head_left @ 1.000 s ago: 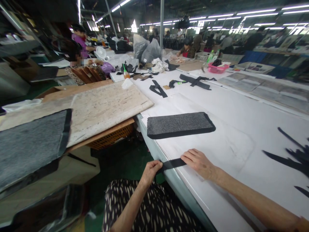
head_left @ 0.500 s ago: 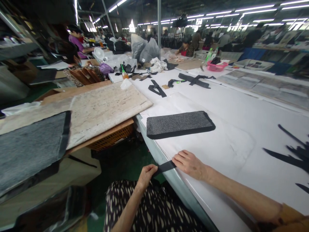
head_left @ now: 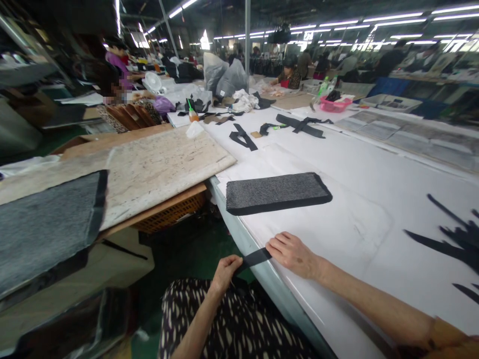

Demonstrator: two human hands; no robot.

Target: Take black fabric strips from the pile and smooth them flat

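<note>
A dark fabric strip [head_left: 256,258] stretches between my two hands, across the near edge of the white table. My left hand [head_left: 226,271] pinches one end over my lap, just off the table. At the table's edge my right hand [head_left: 290,253] is closed on the other end, its fingers pressed together over the cloth. Beyond them lies a flat grey ribbed piece with black borders [head_left: 279,193]. A larger grey piece with a black border [head_left: 48,229] rests on the board to the left.
The pale worn board [head_left: 160,169] adjoins the white table [head_left: 359,199] on the left, with an orange crate [head_left: 172,214] beneath. Black strips [head_left: 454,244] lie at right. Further back are dark scraps [head_left: 305,124], a glue bottle [head_left: 192,114], a pink basket [head_left: 336,103] and several people.
Both hands hold the strip in nearly the same place. The view has shifted very slightly; nothing was let go or taken up.
</note>
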